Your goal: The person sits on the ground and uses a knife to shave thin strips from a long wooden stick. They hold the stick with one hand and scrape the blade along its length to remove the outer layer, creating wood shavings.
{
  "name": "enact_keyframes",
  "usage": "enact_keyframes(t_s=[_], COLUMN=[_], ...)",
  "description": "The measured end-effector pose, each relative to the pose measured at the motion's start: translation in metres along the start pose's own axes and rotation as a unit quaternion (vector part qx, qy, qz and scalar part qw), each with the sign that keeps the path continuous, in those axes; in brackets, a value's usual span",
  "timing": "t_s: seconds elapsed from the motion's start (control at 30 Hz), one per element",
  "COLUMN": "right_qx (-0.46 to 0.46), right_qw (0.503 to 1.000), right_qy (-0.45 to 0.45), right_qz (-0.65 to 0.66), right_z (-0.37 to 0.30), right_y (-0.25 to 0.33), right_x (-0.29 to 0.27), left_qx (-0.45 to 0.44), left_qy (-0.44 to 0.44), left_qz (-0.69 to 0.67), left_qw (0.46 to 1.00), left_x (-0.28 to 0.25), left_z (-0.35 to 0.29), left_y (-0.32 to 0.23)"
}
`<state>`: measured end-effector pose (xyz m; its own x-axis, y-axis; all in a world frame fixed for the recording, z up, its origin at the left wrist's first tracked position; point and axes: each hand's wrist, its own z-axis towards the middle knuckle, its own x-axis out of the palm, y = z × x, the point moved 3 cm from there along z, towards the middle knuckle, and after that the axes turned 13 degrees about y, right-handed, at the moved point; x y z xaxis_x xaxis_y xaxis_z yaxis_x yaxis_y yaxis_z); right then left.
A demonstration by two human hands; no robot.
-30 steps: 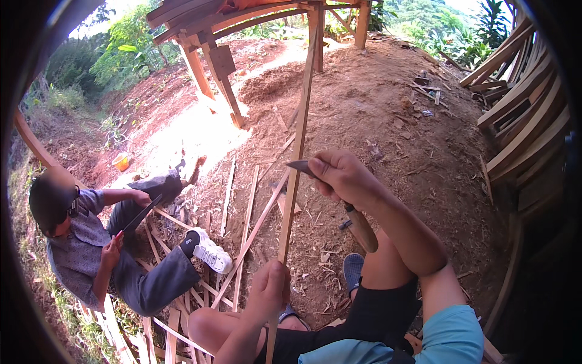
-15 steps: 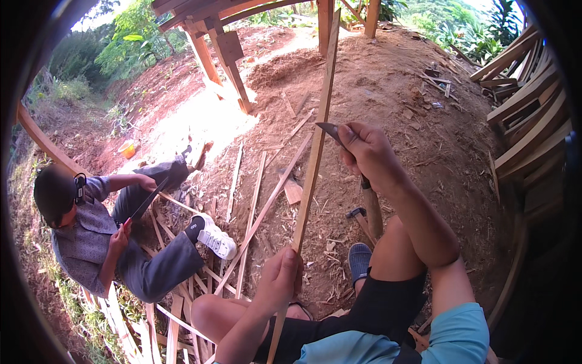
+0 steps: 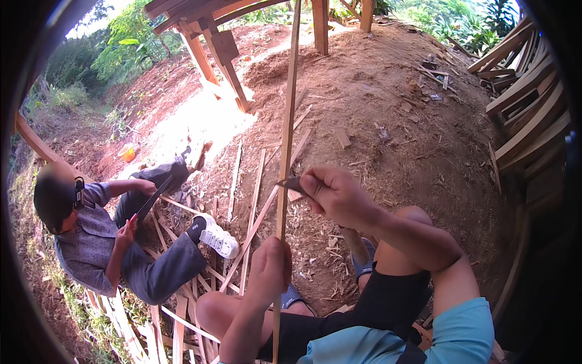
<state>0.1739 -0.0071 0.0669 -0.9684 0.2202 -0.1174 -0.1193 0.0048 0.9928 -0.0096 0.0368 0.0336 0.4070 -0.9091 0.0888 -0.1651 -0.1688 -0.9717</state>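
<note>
A long, narrow wooden strip [image 3: 288, 115] stands nearly upright in front of me, its lower end running down beside my lap. My left hand [image 3: 270, 267] is closed around its lower part, above my thigh. Higher up, my right hand [image 3: 334, 193] grips a knife [image 3: 293, 184] with a short, dark blade. The blade lies across the strip, its tip at the strip's left edge. My fingers hide the knife's handle.
At left a seated person [image 3: 91, 224] holds a long-bladed knife [image 3: 151, 203] and a thin strip. Loose wood strips [image 3: 176, 327] lie between us. A wooden handle [image 3: 353, 246] is near my right foot. Stacked timber [image 3: 527, 91] lines the right; a wooden frame [image 3: 227, 60] stands ahead.
My right hand and the knife have moved down along the strip toward my left hand. The strip's upper end has swung left and is more upright. My left hand has shifted slightly left.
</note>
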Motion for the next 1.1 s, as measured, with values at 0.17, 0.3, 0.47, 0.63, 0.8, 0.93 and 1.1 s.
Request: enact_keyframes(t_s=[0.17, 0.3, 0.47, 0.63, 0.8, 0.93, 1.1], right_qx=[0.013, 0.043, 0.082, 0.042, -0.032, 0.036, 0.081], right_qw=[0.99, 0.996, 0.986, 0.995, 0.986, 0.998, 0.988], right_qy=[-0.085, 0.056, 0.121, 0.081, -0.105, 0.018, 0.12], right_qz=[0.11, 0.059, 0.074, 0.045, 0.127, 0.055, 0.048], right_z=[0.012, -0.013, -0.014, -0.011, 0.006, -0.012, -0.008], right_y=[0.001, 0.005, 0.016, 0.015, 0.004, 0.019, 0.01], right_x=[-0.051, 0.007, 0.017, 0.012, -0.055, -0.011, 0.013], left_qx=[-0.035, -0.02, 0.017, 0.004, 0.005, -0.019, -0.008], left_qy=[0.026, 0.032, 0.012, 0.011, 0.048, 0.035, -0.004], left_qz=[-0.006, -0.039, -0.02, -0.014, -0.026, -0.069, -0.033], left_qw=[0.999, 0.999, 1.0, 1.0, 0.998, 0.997, 0.999], left_x=[0.006, -0.002, 0.001, 0.0, 0.012, 0.003, -0.001], left_z=[-0.003, 0.0, -0.002, -0.003, -0.005, 0.001, -0.003], left_y=[0.003, 0.0, -0.009, -0.01, 0.002, -0.004, -0.014])
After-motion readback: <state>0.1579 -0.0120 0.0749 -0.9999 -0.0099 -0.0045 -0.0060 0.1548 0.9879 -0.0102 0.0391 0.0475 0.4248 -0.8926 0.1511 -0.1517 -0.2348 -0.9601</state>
